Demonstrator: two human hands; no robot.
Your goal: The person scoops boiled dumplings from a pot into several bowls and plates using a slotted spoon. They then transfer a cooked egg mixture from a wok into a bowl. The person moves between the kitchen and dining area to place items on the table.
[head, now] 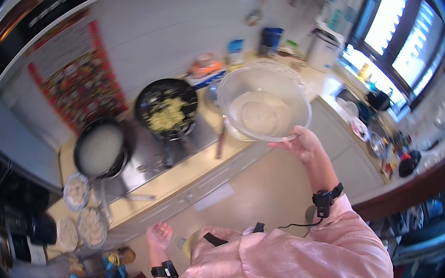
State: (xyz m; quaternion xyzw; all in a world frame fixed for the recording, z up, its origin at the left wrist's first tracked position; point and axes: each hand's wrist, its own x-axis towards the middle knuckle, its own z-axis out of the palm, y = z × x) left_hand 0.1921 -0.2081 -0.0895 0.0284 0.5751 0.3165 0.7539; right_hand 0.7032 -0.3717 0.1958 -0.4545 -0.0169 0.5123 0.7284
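Observation:
My right hand (303, 143) grips the near rim of a large translucent plastic bowl (263, 104). The bowl is tilted towards me above the counter corner, and no food shows clearly in it. My left hand (159, 236) hangs low in front of the counter with its fingers loosely bent and nothing in it. On the hob (144, 171), a black wok (144, 94) holds yellow-green shredded food (168, 115). Left of it, a dark pan (87, 169) contains a cloudy whitish liquid (103, 145).
Plates of pale food, including a blue-rimmed plate (70, 199), crowd the counter's left end. A metal spatula-like utensil (141, 197) lies along the front edge. Behind the bowl are an orange-topped container (205, 64) and packets. A white appliance (322, 49) stands near the window.

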